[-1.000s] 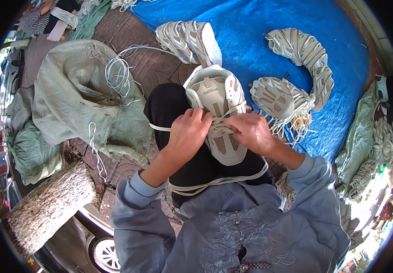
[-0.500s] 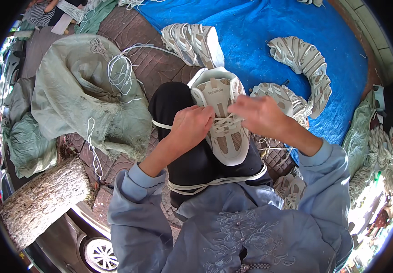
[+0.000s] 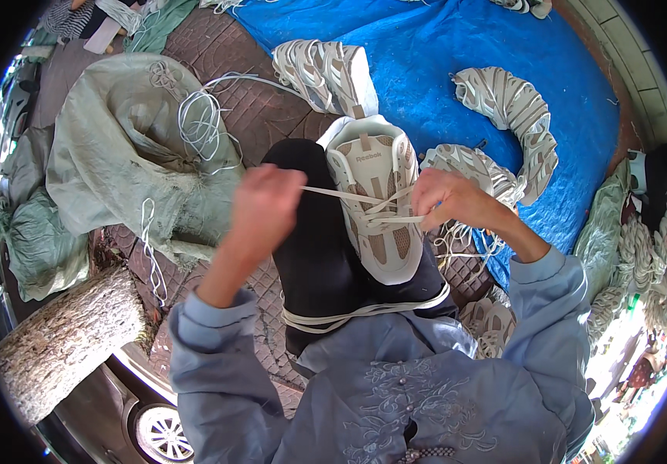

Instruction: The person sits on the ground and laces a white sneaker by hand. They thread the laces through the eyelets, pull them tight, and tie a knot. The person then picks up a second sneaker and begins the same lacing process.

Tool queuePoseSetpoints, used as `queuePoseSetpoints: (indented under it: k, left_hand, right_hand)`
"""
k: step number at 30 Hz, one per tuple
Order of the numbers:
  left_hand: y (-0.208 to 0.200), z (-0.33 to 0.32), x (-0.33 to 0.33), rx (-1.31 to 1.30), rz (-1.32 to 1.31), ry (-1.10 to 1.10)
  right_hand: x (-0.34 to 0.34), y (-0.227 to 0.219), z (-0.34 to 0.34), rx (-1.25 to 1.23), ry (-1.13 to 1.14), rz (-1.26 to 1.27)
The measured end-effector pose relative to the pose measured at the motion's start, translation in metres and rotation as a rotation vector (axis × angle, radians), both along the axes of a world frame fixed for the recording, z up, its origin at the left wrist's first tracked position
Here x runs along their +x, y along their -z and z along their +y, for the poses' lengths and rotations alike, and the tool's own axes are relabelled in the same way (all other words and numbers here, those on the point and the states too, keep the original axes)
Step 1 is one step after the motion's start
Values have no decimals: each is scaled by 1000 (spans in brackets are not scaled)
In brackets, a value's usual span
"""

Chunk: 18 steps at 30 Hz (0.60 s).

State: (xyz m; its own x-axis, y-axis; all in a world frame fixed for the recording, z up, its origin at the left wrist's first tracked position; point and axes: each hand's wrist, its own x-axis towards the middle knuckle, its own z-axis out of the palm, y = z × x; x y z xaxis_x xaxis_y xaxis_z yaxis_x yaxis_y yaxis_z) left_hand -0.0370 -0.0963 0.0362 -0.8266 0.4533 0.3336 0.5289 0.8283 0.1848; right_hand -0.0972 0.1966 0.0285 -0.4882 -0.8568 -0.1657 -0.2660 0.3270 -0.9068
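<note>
A white and beige sneaker [image 3: 376, 167] rests on my black-trousered legs, its toe toward me. Flat cream shoelace [image 3: 384, 207] crosses its lower eyelets. My left hand [image 3: 266, 203], somewhat blurred, is closed at the left of the shoe, and one lace end runs taut from it to the eyelets. Closed too, my right hand [image 3: 448, 197] pinches lace at the shoe's right edge. More cream laces [image 3: 364, 313] lie in a loose bundle across my thighs.
Stacked sneaker uppers [image 3: 324, 76] and a curved row of them [image 3: 530, 127] lie on a blue tarp [image 3: 418, 69]. At left are a greenish sack [image 3: 102, 155] with white cord [image 3: 202, 124] and a log [image 3: 78, 340]. Another person's arm shows at the top left.
My left hand has moved out to the left, drawing a lace taut from the shoe. My right hand has shifted slightly and lies at the shoe's right edge.
</note>
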Motion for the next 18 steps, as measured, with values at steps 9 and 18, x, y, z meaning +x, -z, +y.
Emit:
queuePoseSetpoints:
  k: [9, 18]
  left_hand:
    - [12, -103, 4, -281, 16, -255]
    - [-22, -32, -45, -35, -503, -745]
  right_hand:
    - [5, 48, 2, 206, 165, 563]
    - [7, 110, 18, 289, 643, -469]
